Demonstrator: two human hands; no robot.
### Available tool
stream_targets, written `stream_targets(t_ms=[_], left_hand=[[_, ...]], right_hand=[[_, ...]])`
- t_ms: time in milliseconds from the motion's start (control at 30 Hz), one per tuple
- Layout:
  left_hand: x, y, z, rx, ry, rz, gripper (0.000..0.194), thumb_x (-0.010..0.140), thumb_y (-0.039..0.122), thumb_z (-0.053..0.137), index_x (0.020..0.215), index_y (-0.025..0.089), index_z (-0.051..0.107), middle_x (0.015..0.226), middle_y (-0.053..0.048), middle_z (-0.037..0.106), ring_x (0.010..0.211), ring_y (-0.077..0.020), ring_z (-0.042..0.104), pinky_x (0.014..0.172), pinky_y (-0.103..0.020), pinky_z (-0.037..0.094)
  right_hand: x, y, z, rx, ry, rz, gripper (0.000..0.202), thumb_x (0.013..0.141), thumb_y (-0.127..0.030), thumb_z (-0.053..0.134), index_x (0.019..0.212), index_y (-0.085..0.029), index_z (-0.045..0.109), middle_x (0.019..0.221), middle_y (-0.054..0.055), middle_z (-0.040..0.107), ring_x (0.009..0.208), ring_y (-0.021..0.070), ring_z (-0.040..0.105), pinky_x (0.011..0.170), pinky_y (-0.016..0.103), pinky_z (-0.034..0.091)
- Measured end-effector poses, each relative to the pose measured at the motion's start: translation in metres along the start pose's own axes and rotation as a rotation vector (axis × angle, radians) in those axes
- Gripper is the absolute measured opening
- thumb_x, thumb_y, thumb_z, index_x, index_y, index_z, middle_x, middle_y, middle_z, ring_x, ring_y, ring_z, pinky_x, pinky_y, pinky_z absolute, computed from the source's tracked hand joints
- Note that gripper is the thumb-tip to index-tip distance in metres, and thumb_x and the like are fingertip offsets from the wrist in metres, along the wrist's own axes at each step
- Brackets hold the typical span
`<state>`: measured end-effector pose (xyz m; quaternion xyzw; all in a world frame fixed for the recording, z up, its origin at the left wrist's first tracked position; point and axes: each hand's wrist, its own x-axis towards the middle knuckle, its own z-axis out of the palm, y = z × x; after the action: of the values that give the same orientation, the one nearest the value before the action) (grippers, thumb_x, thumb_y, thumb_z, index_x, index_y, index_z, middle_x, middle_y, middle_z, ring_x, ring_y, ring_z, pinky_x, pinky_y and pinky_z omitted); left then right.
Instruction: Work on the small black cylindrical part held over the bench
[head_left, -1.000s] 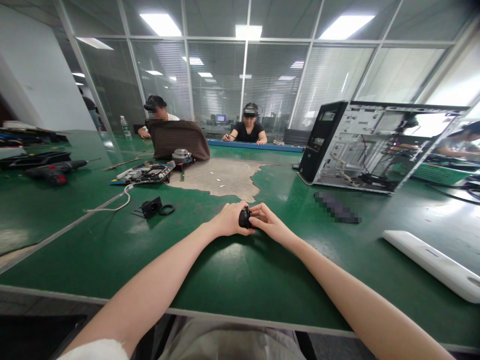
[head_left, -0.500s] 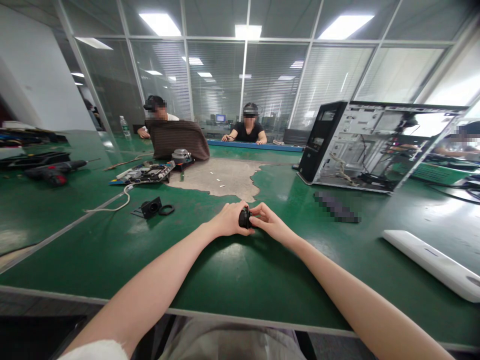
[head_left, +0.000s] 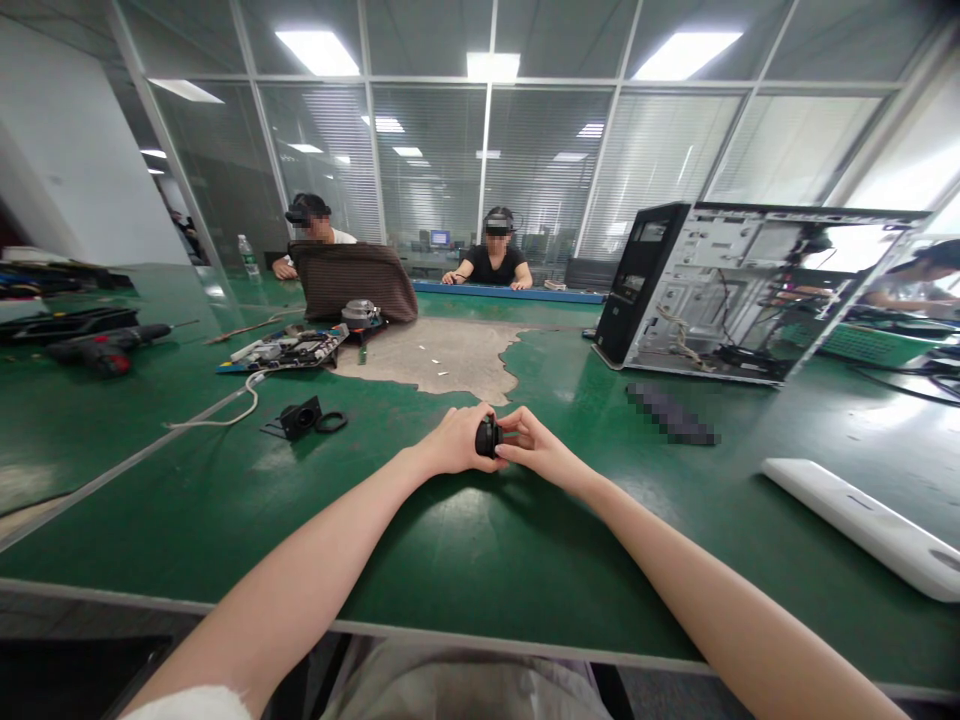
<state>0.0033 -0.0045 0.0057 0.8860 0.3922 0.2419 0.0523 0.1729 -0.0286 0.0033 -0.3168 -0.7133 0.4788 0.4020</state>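
Head view: black part [head_left: 484, 438], one — within our left hand [head_left: 452, 441], fingers and thumb curled round it, over the green bench [head_left: 480, 570]. Right hand [head_left: 531, 442]: fingers slightly parted at the part's right side; whether they pinch anything, we cannot tell. Left of the grip: black bracket [head_left: 301, 418], black ring [head_left: 331, 422]. Handling — we best brace the left, keep right fingertips light.

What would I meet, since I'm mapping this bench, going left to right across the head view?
Power drill, circuit board, left hand, small black part, right hand, open computer case.
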Motion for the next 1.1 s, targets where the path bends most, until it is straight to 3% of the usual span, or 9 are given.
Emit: stream_targets(t_ms=[133, 333, 533, 700, 900, 1100], left_hand=[[0.0007, -0.0006, 0.0013, -0.006, 0.006, 0.006, 0.057, 0.053, 0.052, 0.062, 0.094, 0.019, 0.041, 0.085, -0.003, 0.055, 0.077, -0.0212, 0.053, 0.068, -0.031, 0.035], [0.0011, -0.0021, 0.0029, -0.005, 0.018, 0.030, 0.057, 0.055, 0.054, 0.060, 0.095, 0.018, 0.041, 0.086, -0.004, 0.055, 0.077, -0.0213, 0.053, 0.067, -0.030, 0.035], [0.0004, -0.0026, 0.0023, 0.005, 0.008, 0.021, 0.054, 0.055, 0.051, 0.061, 0.094, 0.019, 0.041, 0.084, -0.003, 0.055, 0.076, -0.0207, 0.053, 0.066, -0.029, 0.035], [0.0005, -0.0013, 0.0007, -0.014, -0.002, 0.017, 0.055, 0.054, 0.052, 0.061, 0.093, 0.019, 0.042, 0.085, -0.002, 0.054, 0.077, -0.0210, 0.053, 0.068, -0.030, 0.035], [0.0012, -0.0004, 0.0009, -0.017, 0.001, -0.009, 0.056, 0.053, 0.052, 0.062, 0.094, 0.019, 0.042, 0.085, -0.003, 0.055, 0.078, -0.0220, 0.053, 0.068, -0.031, 0.035], [0.0006, -0.0018, 0.0016, -0.002, 0.004, 0.005, 0.053, 0.055, 0.048, 0.062, 0.094, 0.019, 0.041, 0.085, -0.003, 0.055, 0.077, -0.0212, 0.053, 0.067, -0.030, 0.035]], right_hand=[[0.0013, 0.0019, 0.0015, -0.021, 0.052, -0.004, 0.019, 0.073, -0.032, 0.054, 0.082, -0.020, 0.043, 0.090, 0.001, 0.053, 0.082, 0.0120, 0.053, 0.077, 0.031, 0.043], [0.0035, 0.0073, -0.0015, -0.056, 0.057, 0.070, 0.028, 0.073, -0.031, 0.053, 0.097, -0.020, 0.043, 0.095, 0.004, 0.052, 0.085, 0.0138, 0.053, 0.079, 0.034, 0.042], [0.0009, 0.0012, -0.0007, -0.008, 0.004, -0.003, 0.028, 0.068, -0.029, 0.060, 0.088, -0.020, 0.043, 0.093, 0.002, 0.053, 0.088, 0.0139, 0.052, 0.080, 0.032, 0.042], [0.0019, 0.0027, 0.0006, -0.025, 0.045, -0.021, 0.018, 0.073, -0.031, 0.054, 0.082, -0.020, 0.044, 0.088, 0.001, 0.052, 0.082, 0.0120, 0.052, 0.076, 0.030, 0.043], [0.0037, 0.0075, -0.0019, -0.072, 0.062, 0.042, 0.029, 0.072, -0.031, 0.055, 0.097, -0.021, 0.045, 0.098, 0.004, 0.051, 0.091, 0.0148, 0.051, 0.082, 0.035, 0.042], [0.0007, 0.0053, -0.0033, 0.006, -0.040, -0.003, 0.032, 0.067, -0.025, 0.061, 0.092, -0.021, 0.042, 0.094, 0.003, 0.053, 0.090, 0.0151, 0.052, 0.079, 0.034, 0.044]])
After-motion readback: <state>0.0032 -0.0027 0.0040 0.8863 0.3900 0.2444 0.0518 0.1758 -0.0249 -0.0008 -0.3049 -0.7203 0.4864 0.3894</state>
